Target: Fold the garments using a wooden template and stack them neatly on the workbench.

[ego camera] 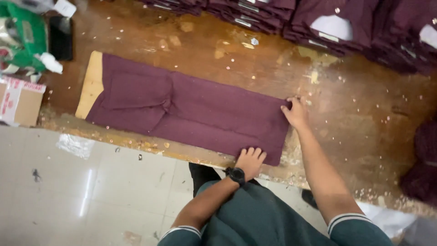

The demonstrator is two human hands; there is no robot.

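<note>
- A maroon garment [191, 109] lies folded into a long flat strip on a worn wooden counter [355, 118], running from upper left to lower right.
- Its left end rests on a pale folding board [91, 82], which shows past the cloth's edge.
- The left hand [250, 160], a black watch [236, 175] on its wrist, presses flat on the garment's near right corner at the counter's edge; its grip is spread open, fingers lying on the cloth.
- The right hand [296, 111] sits at the garment's far right corner, fingers curled down onto the cloth's edge; whether this grip pinches the fabric or only presses it cannot be told.
- Stacks of folded maroon garments [327, 23] line the counter's far side, well apart from the hands.
- A cardboard box [18, 100] and a green packet [22, 32] stand at the counter's left end.
- Small pale flecks are scattered across the counter.
- Pale floor tiles [91, 191] show below the counter's edge.
</note>
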